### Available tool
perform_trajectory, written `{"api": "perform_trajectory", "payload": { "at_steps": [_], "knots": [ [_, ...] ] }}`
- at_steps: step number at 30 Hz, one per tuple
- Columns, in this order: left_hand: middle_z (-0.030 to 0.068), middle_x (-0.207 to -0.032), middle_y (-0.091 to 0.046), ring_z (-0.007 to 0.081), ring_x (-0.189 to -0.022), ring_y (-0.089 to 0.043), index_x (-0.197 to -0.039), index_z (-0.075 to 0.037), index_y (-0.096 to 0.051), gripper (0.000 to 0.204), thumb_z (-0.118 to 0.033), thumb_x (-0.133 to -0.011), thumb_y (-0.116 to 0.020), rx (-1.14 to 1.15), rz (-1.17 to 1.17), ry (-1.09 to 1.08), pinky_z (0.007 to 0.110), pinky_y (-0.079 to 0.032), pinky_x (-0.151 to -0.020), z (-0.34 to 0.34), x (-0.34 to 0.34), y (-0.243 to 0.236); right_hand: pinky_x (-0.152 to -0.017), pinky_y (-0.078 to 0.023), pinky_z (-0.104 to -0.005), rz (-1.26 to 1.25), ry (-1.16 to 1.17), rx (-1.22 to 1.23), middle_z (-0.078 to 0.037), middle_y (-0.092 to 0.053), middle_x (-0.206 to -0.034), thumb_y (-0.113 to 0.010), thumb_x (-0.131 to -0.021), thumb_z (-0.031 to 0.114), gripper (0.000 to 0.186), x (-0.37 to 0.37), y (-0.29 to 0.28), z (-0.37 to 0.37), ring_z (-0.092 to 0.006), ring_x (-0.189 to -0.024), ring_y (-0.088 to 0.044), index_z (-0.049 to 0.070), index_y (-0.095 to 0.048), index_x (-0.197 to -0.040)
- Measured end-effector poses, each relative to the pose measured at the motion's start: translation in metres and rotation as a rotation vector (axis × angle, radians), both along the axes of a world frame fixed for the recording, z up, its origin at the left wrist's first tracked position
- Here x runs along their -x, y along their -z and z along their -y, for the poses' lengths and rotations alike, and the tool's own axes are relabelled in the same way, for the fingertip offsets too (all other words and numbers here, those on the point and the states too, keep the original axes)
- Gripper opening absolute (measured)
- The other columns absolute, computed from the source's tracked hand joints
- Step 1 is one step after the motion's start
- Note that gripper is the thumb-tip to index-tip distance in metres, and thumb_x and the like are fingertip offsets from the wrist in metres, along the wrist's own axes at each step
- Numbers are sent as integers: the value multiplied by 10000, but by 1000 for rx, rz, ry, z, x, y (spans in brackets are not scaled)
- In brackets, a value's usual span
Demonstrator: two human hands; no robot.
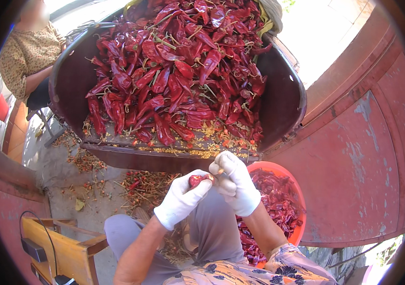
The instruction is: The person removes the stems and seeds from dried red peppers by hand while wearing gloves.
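My left hand (179, 201), in a white glove, is closed around a dried red chili pepper (195, 180). The pepper's end nearest my right hand shows a pale, open-looking top. Right beside it, my gloved right hand (241, 187) is closed in a pinch, with a small tan pepper stem (221, 171) between the fingertips. Both hands are above my knees, just in front of the cart's edge. Below my right forearm stands an orange-red basin (299, 202) that holds many red peppers. Much of the held pepper is hidden by my left fingers.
A dark red metal cart (285, 102) heaped with dried chili peppers (178, 66) stands ahead, yellow seeds along its near edge. Stems litter the floor (62, 178). A wooden stool (67, 247) is at lower left, a red metal door (359, 166) at right. Another person (29, 54) sits far left.
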State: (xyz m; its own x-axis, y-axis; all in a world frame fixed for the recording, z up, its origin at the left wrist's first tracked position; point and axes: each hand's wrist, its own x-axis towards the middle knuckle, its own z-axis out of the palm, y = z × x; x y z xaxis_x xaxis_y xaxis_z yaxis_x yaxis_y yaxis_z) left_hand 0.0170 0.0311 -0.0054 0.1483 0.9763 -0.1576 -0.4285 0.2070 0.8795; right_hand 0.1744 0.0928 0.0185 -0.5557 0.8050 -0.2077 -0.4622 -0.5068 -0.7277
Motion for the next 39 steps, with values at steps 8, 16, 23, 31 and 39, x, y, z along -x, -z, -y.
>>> {"api": "perform_trajectory", "payload": {
  "at_steps": [8,16,23,31,39],
  "knots": [
    [-7,-666,-476,95,-579,-461,-1066,-69,-530,221,-193,-914,-632,-42,238,-359,268,-415,-538,-11,20,0,-516,-455,-219,759,-453,-425,-35,-668,-973,-511,-978,320,323,-16,-14,-4,-79,-668,-591,89,-660,-1148],
    [-57,-579,-399,57,-460,-344,-790,-119,-469,225,-99,-862,-682,162,97,-389,259,-350,-469,-13,3,7,-733,-511,-397,1572,377,-1242,-113,-594,-985,-612,-879,207,187,-42,12,-84,-310,-813,-634,116,-626,-1042],
    [-18,-734,-555,63,-551,-482,-1116,-38,-593,236,-174,-924,-616,128,113,-359,246,-440,-527,-19,-1,12,-689,-499,-373,1372,487,-1247,-104,-593,-941,-655,-853,163,170,-23,7,-93,-290,-751,-631,83,-623,-999],
    [19,-1088,-634,85,-923,-602,-1253,-24,-578,346,-181,-946,-616,-4,276,-427,244,-490,-771,-28,-10,25,-736,-519,-337,1018,184,-1156,-90,-601,-966,-654,-855,106,248,28,12,-14,-258,-845,-638,106,-630,-1102],
    [69,-1015,-668,148,-882,-665,-1212,-48,-558,285,-186,-963,-577,101,359,-401,305,-552,-738,-20,3,15,-765,-489,-271,772,191,-833,-59,-616,-974,-643,-895,139,258,14,13,-18,-123,-842,-608,29,-644,-1129]
  ]
}}
